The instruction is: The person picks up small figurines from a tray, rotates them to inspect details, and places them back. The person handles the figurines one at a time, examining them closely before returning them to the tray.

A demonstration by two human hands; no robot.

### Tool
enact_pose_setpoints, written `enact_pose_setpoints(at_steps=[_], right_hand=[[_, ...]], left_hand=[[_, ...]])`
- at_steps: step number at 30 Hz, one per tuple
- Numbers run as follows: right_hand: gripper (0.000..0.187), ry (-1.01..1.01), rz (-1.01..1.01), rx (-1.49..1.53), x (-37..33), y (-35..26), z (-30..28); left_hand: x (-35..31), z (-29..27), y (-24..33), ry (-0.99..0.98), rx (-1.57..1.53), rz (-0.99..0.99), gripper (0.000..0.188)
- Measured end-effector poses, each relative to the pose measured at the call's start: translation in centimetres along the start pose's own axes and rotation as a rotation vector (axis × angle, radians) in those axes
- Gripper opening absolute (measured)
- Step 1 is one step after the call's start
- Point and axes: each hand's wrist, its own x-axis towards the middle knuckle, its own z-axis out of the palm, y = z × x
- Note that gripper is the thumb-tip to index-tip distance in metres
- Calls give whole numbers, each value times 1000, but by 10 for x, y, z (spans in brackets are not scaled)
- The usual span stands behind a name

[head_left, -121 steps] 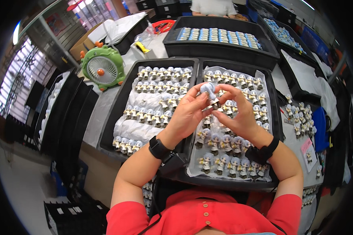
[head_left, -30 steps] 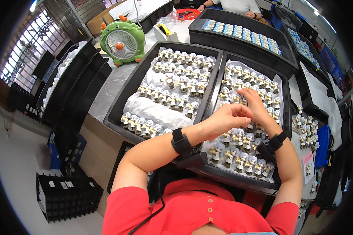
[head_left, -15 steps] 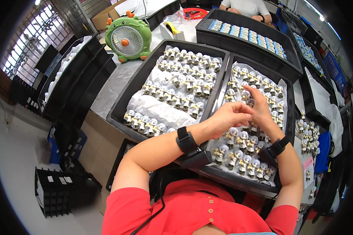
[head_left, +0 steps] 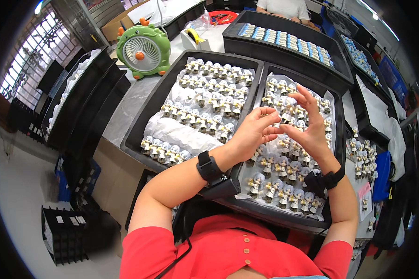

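Observation:
My right hand (head_left: 313,126) is over the right black tray (head_left: 338,158), thumb and forefinger curved around a small pale-haired figurine (head_left: 288,108). The figurine appears held between those two fingertips, though similar ones lie close behind it. My left hand (head_left: 255,132) is just beside it, fingers bent and pinched together near the figurine. Whatever the left fingertips grip is too small or hidden to make out. Below both hands, rows of figurines (head_left: 284,194) in white and dark outfits lie on white lining in the right tray.
To the left, another black tray (head_left: 139,139) holds more figurines in rows on white sheeting. Beyond it are a green fan (head_left: 144,49) and a tape dispenser (head_left: 195,42). A far tray (head_left: 284,58) holds blue-and-white pieces; a person (head_left: 284,8) sits behind it. Loose figurines (head_left: 364,156) stand right.
My hands have moved slightly apart and the left one has turned. The right hand's fingers are more upright, and the figurine between them shows more fully. The whole view has shifted a little.

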Motion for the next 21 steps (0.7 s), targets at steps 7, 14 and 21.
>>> enact_pose_setpoints(at_steps=[7, 14, 21], right_hand=[[85, -58, -46, -16, -3, -6, 1], [86, -47, -34, 8, -3, -2, 0], [86, -51, -30, 32, -3, 0, 3]], left_hand=[[3, -4, -3, -116, -54, 35, 40], [2, 0, -2, -109, -41, 77, 44], [2, -1, -2, -95, -37, 77, 46]])
